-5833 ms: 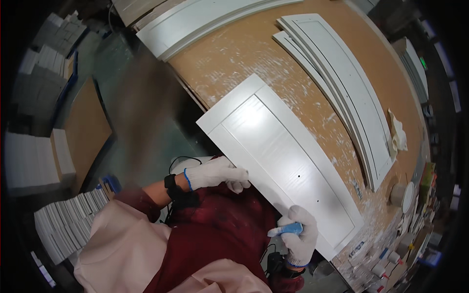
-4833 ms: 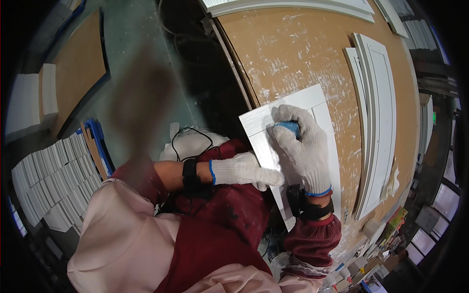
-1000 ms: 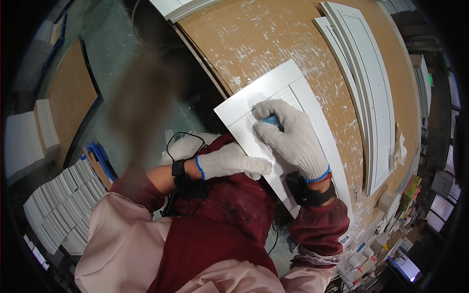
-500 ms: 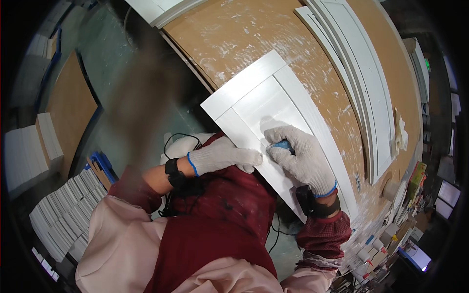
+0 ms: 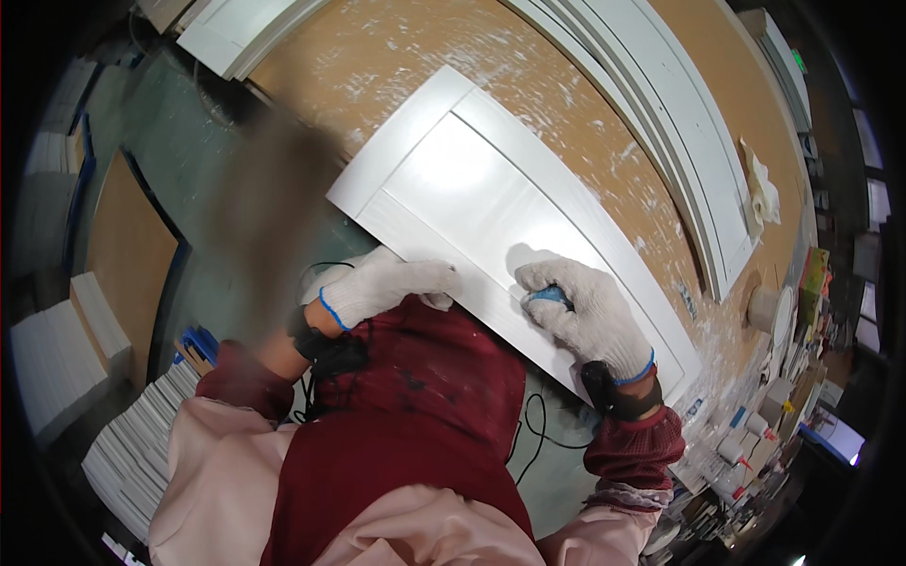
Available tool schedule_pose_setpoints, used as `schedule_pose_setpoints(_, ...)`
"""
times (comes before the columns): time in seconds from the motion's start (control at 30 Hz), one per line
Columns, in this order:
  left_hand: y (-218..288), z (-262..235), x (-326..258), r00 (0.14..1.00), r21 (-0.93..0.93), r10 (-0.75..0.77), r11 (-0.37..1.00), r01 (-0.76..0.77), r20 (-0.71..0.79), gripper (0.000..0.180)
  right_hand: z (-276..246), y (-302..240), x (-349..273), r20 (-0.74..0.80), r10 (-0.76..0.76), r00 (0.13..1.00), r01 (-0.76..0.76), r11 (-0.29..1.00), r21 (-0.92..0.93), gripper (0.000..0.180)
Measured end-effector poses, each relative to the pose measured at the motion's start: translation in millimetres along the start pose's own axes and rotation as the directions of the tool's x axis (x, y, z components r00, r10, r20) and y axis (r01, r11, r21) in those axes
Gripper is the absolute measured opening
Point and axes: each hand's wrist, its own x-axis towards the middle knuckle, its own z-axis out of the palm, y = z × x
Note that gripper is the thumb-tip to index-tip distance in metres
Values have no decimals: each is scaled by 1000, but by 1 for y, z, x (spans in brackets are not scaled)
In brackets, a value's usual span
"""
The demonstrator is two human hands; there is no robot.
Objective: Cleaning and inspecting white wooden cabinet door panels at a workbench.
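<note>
We are looking straight down at a white panelled cabinet door lying flat on a brown, paint-flecked workbench, its long side running from upper left to lower right and its near edge overhanging the bench toward us. Our left hand, in a white knit glove with a blue cuff line, rests on that near edge – fingers curled loosely over the rim, pressing the door rather than clasping anything else. Our right hand, gloved the same way, is closed around a small blue sanding block, which sits against the door's lower frame rail; only a sliver of blue shows under the fingers (the rest is hidden by the glove).

Just beyond the door, further white door panels lie stacked across the bench, and a crumpled pale rag lies beside them near the right rim. Another white panel sits at the top left corner. To our left, on the floor side, stand piles of white boards and a brown sheet – well apart from the hands. A black cable hangs by our red apron
</note>
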Motion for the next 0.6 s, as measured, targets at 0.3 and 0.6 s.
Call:
schedule_pose_setpoints(0.3, 4, 9, -1, 998, 140, 3, 990, 6, -64, 19, -12, 27, -38, -2, 70, 998, -70, 997, 22, 28)
schedule_pose_setpoints(0.6, -3, 7, -4, 988, 210, 56, 977, -25, -144, 24, -15, 62, -74, -61, 91, 994, -86, 993, 81, 31)
